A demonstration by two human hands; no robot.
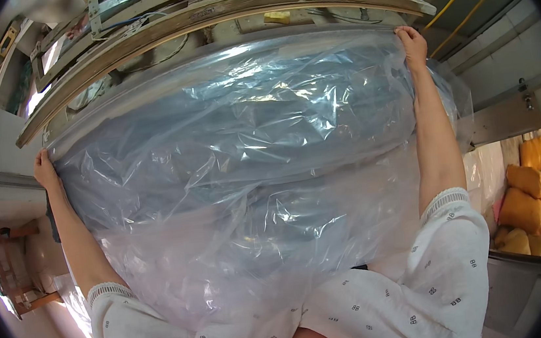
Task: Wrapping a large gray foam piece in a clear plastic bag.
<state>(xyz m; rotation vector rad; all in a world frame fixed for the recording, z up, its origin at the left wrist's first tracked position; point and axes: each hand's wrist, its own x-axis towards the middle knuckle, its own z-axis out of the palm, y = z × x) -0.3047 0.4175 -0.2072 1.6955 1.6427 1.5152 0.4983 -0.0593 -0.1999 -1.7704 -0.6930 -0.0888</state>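
Here's a wide one: a clear plastic sheet (pixel 247 138) held out at both ends!
On the left, the left hand (pixel 47 169) pinches its far edge, fingers closed; mid-span, the film lies just below a long wooden rail (pixel 221 17), thin, glossy, crinkled, sagging in soft folds toward the patterned white shirt (pixel 427 278); over right, the right hand (pixel 413 47) grips that edge between closed fingers, the broad hold seemingly keeping it taut; plump yellow bundles (pixel 523 202) sit beyond.

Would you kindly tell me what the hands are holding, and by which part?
A clear plastic sheet, by its far edge: left hand at the left end, right hand toward the right.
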